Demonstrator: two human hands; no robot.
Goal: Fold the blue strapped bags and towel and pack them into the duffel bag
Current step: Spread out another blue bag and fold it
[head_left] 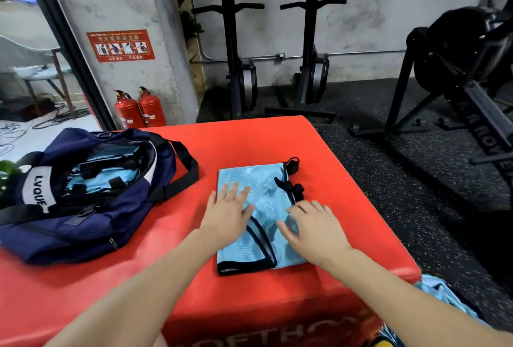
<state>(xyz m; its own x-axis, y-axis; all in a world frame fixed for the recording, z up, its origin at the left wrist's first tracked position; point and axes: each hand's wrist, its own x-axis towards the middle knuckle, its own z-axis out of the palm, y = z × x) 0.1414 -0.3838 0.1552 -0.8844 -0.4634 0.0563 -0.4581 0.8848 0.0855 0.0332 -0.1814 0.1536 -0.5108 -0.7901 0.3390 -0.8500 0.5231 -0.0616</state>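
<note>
Head view: both hands lie flat, fingers straight, on the folded blue bag [261, 208] in the middle of the red box [249, 141]; left hand [229, 213] and right hand [313, 228] press it, grasping nothing. Duffel [116, 216] stands open to the left, w/ blue bags already inside. More blue cloth [433, 288] waits by the box's right edge, so approx. halfway, I think. Extinguishers [140, 109] and gym machines are far, nothing blocks.
</note>
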